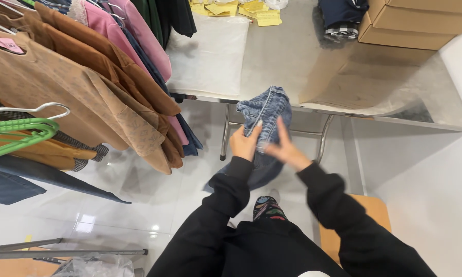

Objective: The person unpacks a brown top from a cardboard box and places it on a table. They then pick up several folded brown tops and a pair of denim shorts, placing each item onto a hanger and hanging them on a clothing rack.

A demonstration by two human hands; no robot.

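A clothing stockroom or garment workshop: a rack of hanging tops on hangers, a steel counter carrying cardboard boxes, yellow paper slips and folded garments, over a glossy tiled floor.

The right hand is motion-blurred, its grip on the jeans unreadable. The jeans' lower half hangs hidden behind both hands and sleeves. The boxes and hangers are cut by the frame's edges.
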